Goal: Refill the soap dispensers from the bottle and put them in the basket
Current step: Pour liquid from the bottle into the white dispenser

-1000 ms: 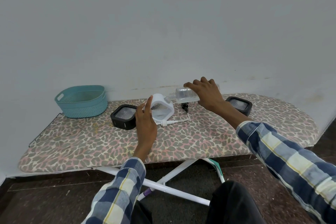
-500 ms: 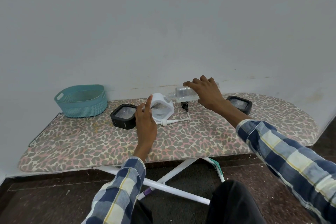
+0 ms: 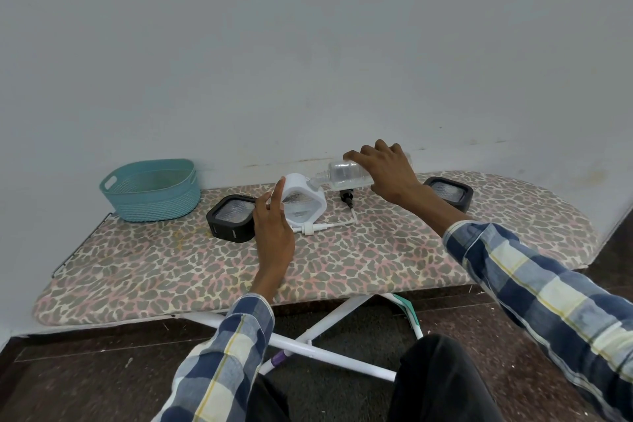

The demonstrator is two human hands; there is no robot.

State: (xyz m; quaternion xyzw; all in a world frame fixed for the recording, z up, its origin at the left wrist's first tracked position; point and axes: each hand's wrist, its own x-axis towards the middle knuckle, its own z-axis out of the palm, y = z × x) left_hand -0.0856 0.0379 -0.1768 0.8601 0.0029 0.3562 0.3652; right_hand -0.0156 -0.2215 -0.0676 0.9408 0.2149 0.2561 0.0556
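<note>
Almost nothing moves between the earlier frames and now: your right hand [image 3: 385, 171] keeps the clear bottle [image 3: 342, 175] tipped on its side, neck at the top opening of the white dispenser [image 3: 301, 204], and your left hand [image 3: 274, 229] stays on the dispenser's near side, index finger up along its edge, steadying it. Right-hand fingers wrap over the bottle from above.

Reads as a pour mid-stream, first dispenser not yet full. White pump [image 3: 317, 227] and black pump [image 3: 346, 197] lie loose on the ironing board [image 3: 376, 257] beside it, so capping comes after. Two black dispensers, one just left [image 3: 231, 217] and one at right [image 3: 448, 193], sit uncapped. Teal basket [image 3: 152, 188] at the far left end holds nothing you can see.

Hard to tell:
- Liquid stream and fill level: clear on white, not readable.
- Whether the neck touches the opening or hovers just above.
- Left thumb is behind the dispenser, so grip versus bracing is unclear.
- Basket floor only partly visible.
- Right black dispenser is partly hidden by your forearm.
</note>
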